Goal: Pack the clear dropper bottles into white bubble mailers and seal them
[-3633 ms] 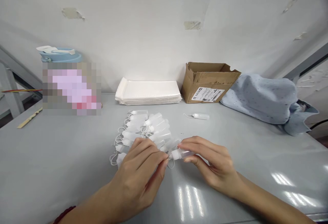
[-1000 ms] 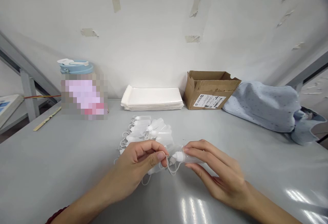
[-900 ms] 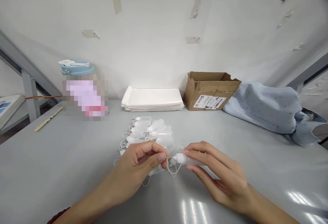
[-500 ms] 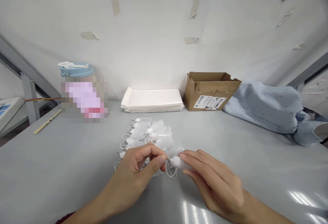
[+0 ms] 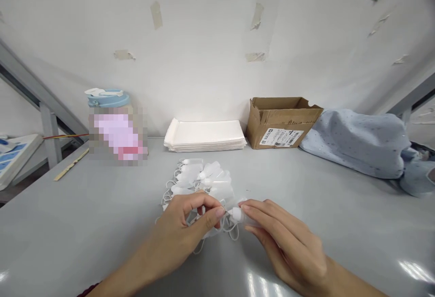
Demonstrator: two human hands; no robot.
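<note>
The left hand (image 5: 195, 224) reaches in from the lower left, thumb side up, with a dark red band (image 5: 89, 289) at the bottom edge. Its thumb and forefinger are pinched together on a thin dark pin (image 5: 226, 211), and the other fingers curl in behind. The right hand (image 5: 285, 238) comes from the lower right, back of the hand up, its fingers over and thumb under a small clear bottle (image 5: 250, 220). That grip is closed around the bottle, which lies sideways, white cap (image 5: 237, 215) pointing left at the pin. The pin is at the tip of the cap; whether it is inside, I cannot tell. A white cord (image 5: 234, 233) loops down below the cap.

The right hand now covers more of the bottle than one second ago, and the left fingertips are nearer the cap, so less pin shows. In the earliest view the left hand had its knuckles upward, and a single bottle lay in front of the box; that bottle has gone from there.

Just beyond the left hand, a heap of similar bottles (image 5: 217, 179) lies on the grey table (image 5: 112, 220). Farther back, along the wall, are a container with a light blue lid (image 5: 109, 99), its body blurred out, a stack of white envelopes (image 5: 205, 133), an open cardboard box (image 5: 283, 124) and a speckled pale blue cloth (image 5: 356, 140).
</note>
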